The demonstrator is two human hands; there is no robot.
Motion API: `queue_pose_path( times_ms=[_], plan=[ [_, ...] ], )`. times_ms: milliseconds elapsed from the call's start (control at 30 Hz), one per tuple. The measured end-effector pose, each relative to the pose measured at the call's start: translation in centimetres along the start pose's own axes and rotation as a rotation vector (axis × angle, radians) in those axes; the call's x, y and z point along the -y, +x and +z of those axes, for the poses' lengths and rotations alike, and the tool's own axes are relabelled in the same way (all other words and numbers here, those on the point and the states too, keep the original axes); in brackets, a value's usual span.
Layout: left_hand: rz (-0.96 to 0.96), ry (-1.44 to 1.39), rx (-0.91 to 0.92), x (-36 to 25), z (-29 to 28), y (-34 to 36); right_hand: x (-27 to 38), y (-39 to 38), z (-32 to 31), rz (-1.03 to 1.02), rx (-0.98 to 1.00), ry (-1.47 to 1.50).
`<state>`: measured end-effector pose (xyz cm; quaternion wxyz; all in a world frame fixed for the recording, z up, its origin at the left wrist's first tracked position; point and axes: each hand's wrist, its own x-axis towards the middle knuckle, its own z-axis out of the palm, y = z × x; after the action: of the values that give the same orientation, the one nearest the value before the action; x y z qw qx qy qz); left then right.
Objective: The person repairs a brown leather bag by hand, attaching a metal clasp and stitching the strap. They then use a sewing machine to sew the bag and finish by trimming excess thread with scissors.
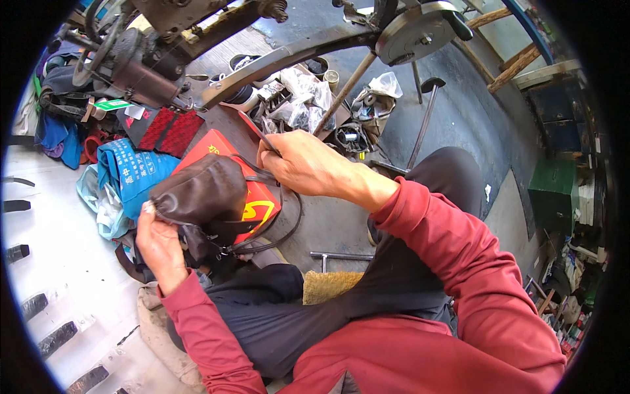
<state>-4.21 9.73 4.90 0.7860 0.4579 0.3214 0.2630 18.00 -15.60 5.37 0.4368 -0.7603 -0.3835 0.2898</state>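
Now the left hand pinches a brown leather bag, the right hand a slim object. Bag positioning seems underway, next needing steadiness.

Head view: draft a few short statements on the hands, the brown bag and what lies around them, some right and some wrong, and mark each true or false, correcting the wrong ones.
1. The left hand holds the edge of the brown bag. True.
2. The right hand is empty. False: the right hand holds a thin item.
3. The brown bag partly hides a red box. True.
4. The blue bag lies right of the red box. False: the blue bag lies to its left.
5. The person's sleeves are green. False: the sleeves are red.
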Motion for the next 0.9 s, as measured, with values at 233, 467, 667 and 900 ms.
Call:
queue_pose_path(
  times_ms=[233,467,667,900],
  plan=[
    [-0.011,0.319,0.102,2.9,5.5,-1.6,0.3,0.3,1.7,-0.031,0.010,0.070],
    [0.098,0.670,0.248,3.8,7.8,-2.6,1.7,0.3,3.8,-0.056,0.036,0.112],
    [0.113,0.683,0.285,4.1,7.8,-3.1,1.9,0.7,4.6,-0.042,0.062,0.118],
    [0.169,0.733,0.285,3.2,8.6,-3.7,2.3,0.6,4.5,0.136,0.172,0.229]
  ],
)
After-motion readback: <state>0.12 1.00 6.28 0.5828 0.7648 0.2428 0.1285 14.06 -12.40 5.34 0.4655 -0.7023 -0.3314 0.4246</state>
